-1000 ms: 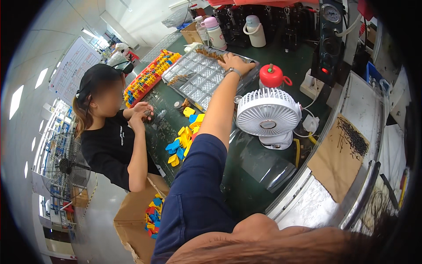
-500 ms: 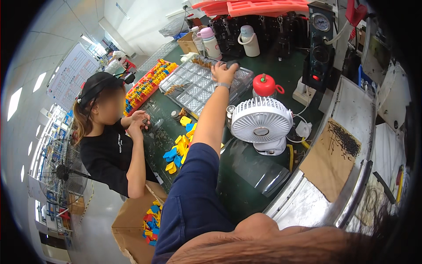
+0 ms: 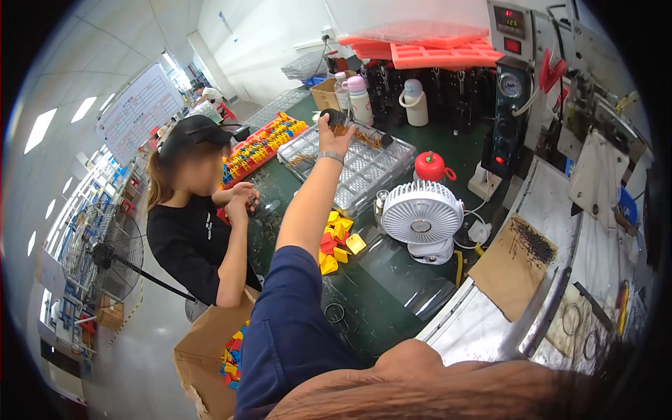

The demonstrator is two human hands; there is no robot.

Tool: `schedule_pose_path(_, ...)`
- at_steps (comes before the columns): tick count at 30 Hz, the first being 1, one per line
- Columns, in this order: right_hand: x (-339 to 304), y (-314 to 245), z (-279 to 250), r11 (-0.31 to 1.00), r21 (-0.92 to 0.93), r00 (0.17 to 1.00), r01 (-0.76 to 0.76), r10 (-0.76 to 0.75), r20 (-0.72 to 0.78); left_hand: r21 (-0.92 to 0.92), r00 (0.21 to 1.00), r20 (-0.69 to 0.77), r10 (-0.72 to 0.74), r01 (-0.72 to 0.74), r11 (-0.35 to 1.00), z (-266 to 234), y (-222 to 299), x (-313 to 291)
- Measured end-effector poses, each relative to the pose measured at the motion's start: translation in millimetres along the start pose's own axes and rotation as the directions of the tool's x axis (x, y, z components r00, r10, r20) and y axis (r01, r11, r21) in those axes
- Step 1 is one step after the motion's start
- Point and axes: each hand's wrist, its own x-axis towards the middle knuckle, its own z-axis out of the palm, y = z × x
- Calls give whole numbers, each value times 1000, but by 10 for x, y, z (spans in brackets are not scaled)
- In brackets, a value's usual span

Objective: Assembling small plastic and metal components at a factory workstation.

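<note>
My left arm reaches forward over the bench, a band around its wrist. My left hand [image 3: 337,140] is closed around a dark rounded piece [image 3: 332,117] at the far edge of a clear compartmented tray [image 3: 346,190]; what kind of piece it is cannot be made out. Thin copper-coloured parts [image 3: 303,161] lie in some of the tray's compartments. Near my forearm is a pile of yellow and red plastic pieces [image 3: 338,240]. My right hand is out of view.
A white fan [image 3: 422,217] and a red-topped container [image 3: 430,166] stand right of the tray. At left, a co-worker [image 3: 192,231] holds both hands together beside a red rack [image 3: 262,150] of coloured pieces. A cardboard box [image 3: 203,350] stands below, and bottles [image 3: 359,101] stand behind.
My left hand has shifted left along the tray's far edge, with the dark piece now raised at its fingers. The whole view has also shifted, and my forearm covers different coloured pieces.
</note>
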Motion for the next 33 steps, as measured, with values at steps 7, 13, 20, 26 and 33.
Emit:
schedule_pose_path(7,-797,251,-527,999,12,999,45,-45,22,335,964,198,-178,104,937,417,437,-953)
schedule_pose_path(13,-535,38,-479,942,154,954,-297,299,9,689,729,181,-661,386,614,351,969,-2395)
schedule_pose_path(20,-476,-12,-981,820,240,775,-520,335,535,970,603,-117,-789,239,39,68,599,-3218)
schedule_pose_path(26,-413,30,-1014,798,306,788,-520,308,534,571,573,91,-814,-700,-429,-73,21,-3286)
schedule_pose_path(33,-453,32,-1104,782,291,748,-551,309,587,382,394,-2,-919,-849,-365,103,-194,-3467)
